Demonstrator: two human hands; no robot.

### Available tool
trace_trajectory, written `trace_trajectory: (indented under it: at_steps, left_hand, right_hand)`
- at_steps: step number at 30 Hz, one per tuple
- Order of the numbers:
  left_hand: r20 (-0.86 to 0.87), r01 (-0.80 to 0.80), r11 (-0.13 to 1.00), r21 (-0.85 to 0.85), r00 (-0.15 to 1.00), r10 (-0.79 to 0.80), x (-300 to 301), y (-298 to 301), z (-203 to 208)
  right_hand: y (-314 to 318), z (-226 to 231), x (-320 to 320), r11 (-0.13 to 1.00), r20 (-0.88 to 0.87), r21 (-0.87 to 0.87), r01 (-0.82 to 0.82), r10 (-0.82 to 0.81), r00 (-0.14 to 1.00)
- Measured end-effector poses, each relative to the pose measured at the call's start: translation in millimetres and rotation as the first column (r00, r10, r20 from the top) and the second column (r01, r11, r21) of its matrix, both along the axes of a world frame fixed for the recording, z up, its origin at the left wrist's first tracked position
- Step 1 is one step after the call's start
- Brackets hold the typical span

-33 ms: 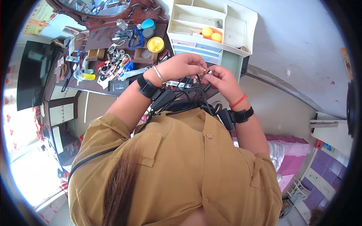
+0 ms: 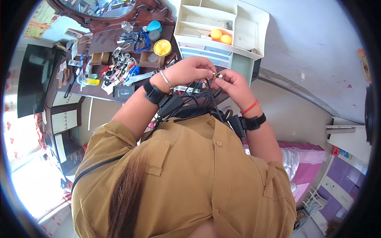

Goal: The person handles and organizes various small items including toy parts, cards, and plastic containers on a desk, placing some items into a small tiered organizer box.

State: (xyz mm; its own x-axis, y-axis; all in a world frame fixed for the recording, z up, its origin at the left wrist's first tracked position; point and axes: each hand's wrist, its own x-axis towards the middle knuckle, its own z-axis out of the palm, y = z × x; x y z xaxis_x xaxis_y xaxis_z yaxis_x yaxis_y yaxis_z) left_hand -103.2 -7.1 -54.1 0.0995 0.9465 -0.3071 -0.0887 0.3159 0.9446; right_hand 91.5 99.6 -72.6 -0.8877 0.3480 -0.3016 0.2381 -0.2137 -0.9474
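Note:
My left hand, with a silver bangle at its wrist, meets my right hand, which wears a red cord bracelet. Between the fingertips of both is a small shiny gold piece with a dark part and a whitish part; its exact kind is too small to make out. Both hands are closed in a pinch around it, held above the front edge of the dark dressing table. Black cables hang just below the hands, in front of my chest. The lower fingers are partly hidden.
A white organizer with two orange balls stands beyond my hands. Left of it sit a yellow round container, blue-lidded jar, pens and tangled small items. An oval mirror rises behind.

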Motion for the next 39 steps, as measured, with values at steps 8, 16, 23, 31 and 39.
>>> trace_trajectory:
  at_steps: [8,16,23,31,39]
  left_hand:
    - [0.071,-0.07,0.994,-0.087,0.995,0.076,14.8,11.6,4.6]
    - [0.055,-0.087,0.993,-0.08,0.994,0.091,30.0,28.8,4.1]
    - [-0.055,-0.046,0.994,-0.102,0.998,0.04,44.0,47.1,-4.6]
    - [-0.163,-0.095,0.989,0.113,0.98,0.113,51.3,66.4,-16.5]
    - [-0.454,0.025,0.972,0.233,0.887,0.086,59.9,80.1,26.2]
  right_hand:
    - [6.1,6.2,11.7,0.991,-0.074,0.054,0.122,-0.118,0.99]
    - [18.1,10.6,25.5,0.991,-0.064,0.083,0.105,-0.1,0.993]
    - [29.4,6.2,33.6,0.957,-0.08,0.274,0.097,-0.078,0.994]
    - [49.9,-7.3,52.1,0.966,-0.013,0.221,0.132,-0.132,0.991]
    - [56.4,-7.1,61.6,0.981,-0.108,0.009,0.195,-0.193,0.975]
